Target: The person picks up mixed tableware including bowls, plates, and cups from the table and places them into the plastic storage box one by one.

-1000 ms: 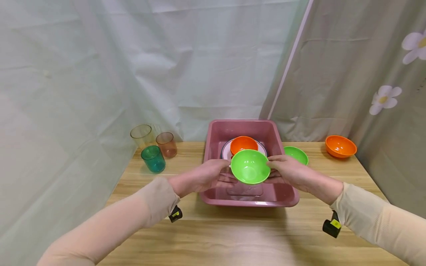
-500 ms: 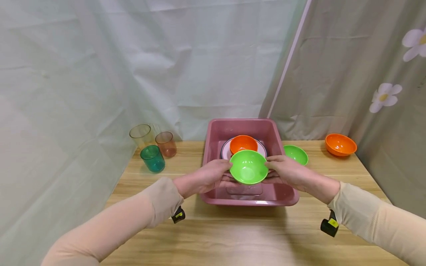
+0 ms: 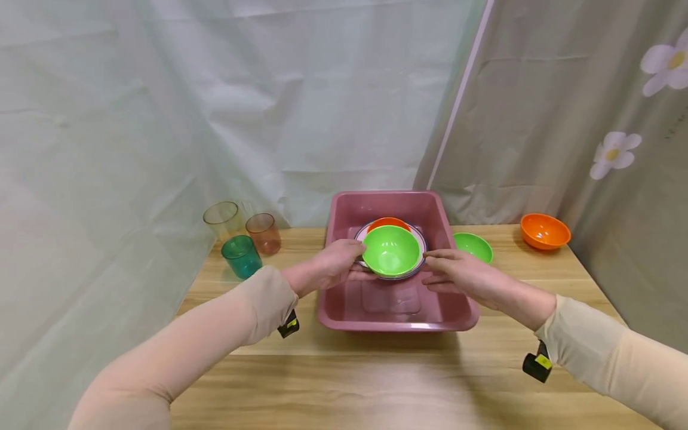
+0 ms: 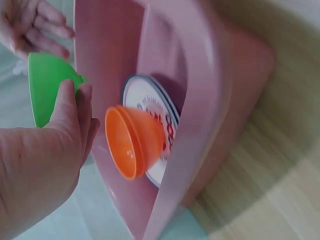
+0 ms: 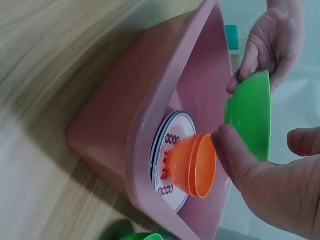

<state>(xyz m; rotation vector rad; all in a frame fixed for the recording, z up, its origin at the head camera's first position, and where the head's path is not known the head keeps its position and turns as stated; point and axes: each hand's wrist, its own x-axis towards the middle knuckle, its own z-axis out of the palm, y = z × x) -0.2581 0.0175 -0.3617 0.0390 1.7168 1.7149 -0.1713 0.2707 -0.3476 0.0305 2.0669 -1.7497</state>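
A green bowl is held above the pink basin. My left hand pinches its left edge, thumb at the rim and fingers underneath, as the left wrist view shows. Beside the bowl's right edge, my right hand has its fingers extended and its thumb off the rim. In the right wrist view its fingers are close to the bowl's underside; contact is hard to tell. Below, nested orange bowls sit on white patterned plates inside the basin. In the head view the green bowl partly hides them.
Another green bowl stands right of the basin, partly behind my right hand. Farther right is an orange bowl. Several tinted cups stand at left, including a teal cup and a reddish cup. A curtain hangs behind the table.
The green bowl has moved away from me and slightly left, over the orange bowls. My right hand has come off its rim, while my left hand keeps its grip.
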